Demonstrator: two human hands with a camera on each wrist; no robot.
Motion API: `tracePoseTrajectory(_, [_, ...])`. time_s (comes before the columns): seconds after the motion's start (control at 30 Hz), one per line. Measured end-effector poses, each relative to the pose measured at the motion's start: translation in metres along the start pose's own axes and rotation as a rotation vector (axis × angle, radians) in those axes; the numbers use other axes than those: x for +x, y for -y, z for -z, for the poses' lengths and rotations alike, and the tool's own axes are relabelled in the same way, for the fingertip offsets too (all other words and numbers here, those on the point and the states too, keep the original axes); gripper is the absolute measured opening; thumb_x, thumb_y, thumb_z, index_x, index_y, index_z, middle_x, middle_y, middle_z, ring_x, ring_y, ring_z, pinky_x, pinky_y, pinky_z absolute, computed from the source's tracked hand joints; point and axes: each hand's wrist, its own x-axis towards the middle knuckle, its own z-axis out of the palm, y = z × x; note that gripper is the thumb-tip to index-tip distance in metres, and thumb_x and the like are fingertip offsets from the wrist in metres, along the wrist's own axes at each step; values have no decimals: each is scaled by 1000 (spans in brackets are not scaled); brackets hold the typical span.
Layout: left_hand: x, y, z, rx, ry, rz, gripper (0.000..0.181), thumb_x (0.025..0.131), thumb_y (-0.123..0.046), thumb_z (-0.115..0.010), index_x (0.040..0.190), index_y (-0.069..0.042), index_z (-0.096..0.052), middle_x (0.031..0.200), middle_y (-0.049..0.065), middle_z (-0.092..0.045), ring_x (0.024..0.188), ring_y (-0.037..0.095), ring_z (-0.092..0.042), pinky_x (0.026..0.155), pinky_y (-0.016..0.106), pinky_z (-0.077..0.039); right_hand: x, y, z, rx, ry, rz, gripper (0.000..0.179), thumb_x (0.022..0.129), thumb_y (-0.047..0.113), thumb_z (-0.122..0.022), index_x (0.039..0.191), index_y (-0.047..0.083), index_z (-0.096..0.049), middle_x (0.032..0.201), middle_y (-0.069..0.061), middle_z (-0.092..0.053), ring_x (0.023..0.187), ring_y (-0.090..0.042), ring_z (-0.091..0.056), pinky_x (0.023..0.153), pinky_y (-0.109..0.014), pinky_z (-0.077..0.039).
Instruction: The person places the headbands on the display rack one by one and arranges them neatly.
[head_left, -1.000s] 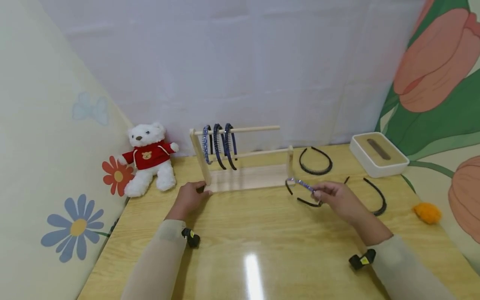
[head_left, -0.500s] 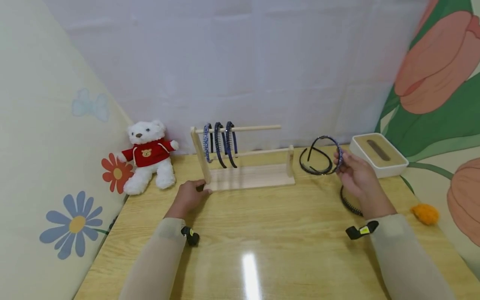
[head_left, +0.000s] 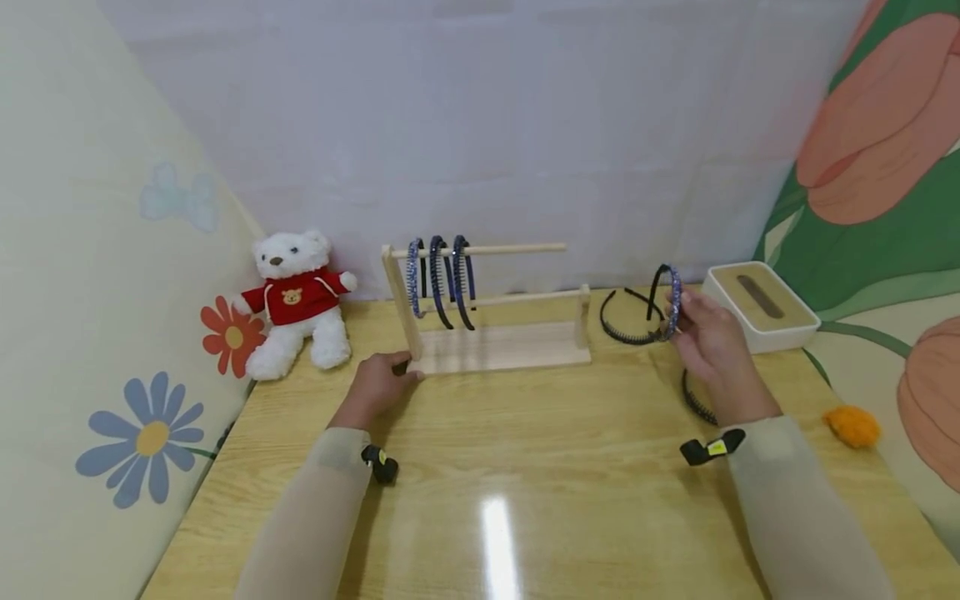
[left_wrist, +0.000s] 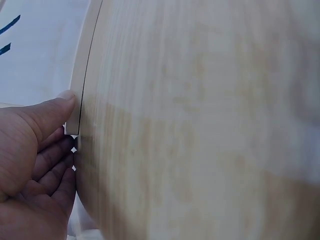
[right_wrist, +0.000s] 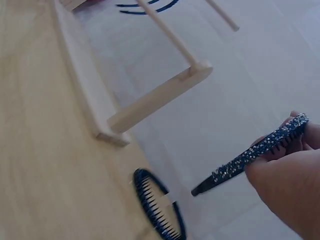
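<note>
A wooden two-rod rack (head_left: 517,350) stands at the middle back of the table. Three headbands hang on its left part, the leftmost a glittery headband (head_left: 412,279). My left hand (head_left: 377,385) grips the left front corner of the rack's base; the left wrist view shows the thumb (left_wrist: 55,112) on the edge and fingers beneath. To the rack's right, my right hand (head_left: 716,346) holds a blue rhinestone headband (head_left: 676,292) upright, pinched by one side. In the right wrist view this headband (right_wrist: 260,152) points its tip down-left. Behind it lies a dark toothed headband (head_left: 626,337).
Another black headband (head_left: 697,404) lies on the table, partly hidden by my right hand. A white box (head_left: 783,340) with a tan lid stands at the back right, an orange fuzzy object (head_left: 853,427) before it. A white teddy bear (head_left: 294,304) in red sits left of the rack.
My right hand has carried the rhinestone headband right and back from the table in front of the rack, then turned it upright. The left hand has stayed at the rack's corner.
</note>
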Motion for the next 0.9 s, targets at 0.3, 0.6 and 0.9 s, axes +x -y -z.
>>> tracePoseTrajectory(0.3, [0, 0, 0, 1, 4, 10, 54, 109, -29, -71, 156, -6, -60, 157, 24, -60, 150, 47, -50, 122, 62, -45, 20, 19, -60, 79, -52, 86, 11, 108, 1, -64, 109, -4, -73, 98, -12, -75, 84, -18, -68, 76, -25, -62])
tracePoseTrajectory(0.6, [-1, 0, 1, -6, -2, 16, 53, 108, -27, -71, 155, -5, -61, 157, 26, -59, 151, 48, -50, 122, 62, -44, 36, 9, -108, 39, -104, 129, 10, 106, 4, -68, 109, -1, -77, 97, -11, -77, 82, -16, -69, 74, -23, -63])
tracePoseTrajectory(0.9, [-1, -2, 1, -12, 9, 31, 54, 109, -28, -71, 157, -6, -60, 159, 25, -57, 153, 47, -47, 124, 62, -42, 46, -17, -122, -26, -131, 101, 14, 109, 7, -65, 103, 4, -77, 97, -7, -77, 83, -14, -67, 74, -21, -63])
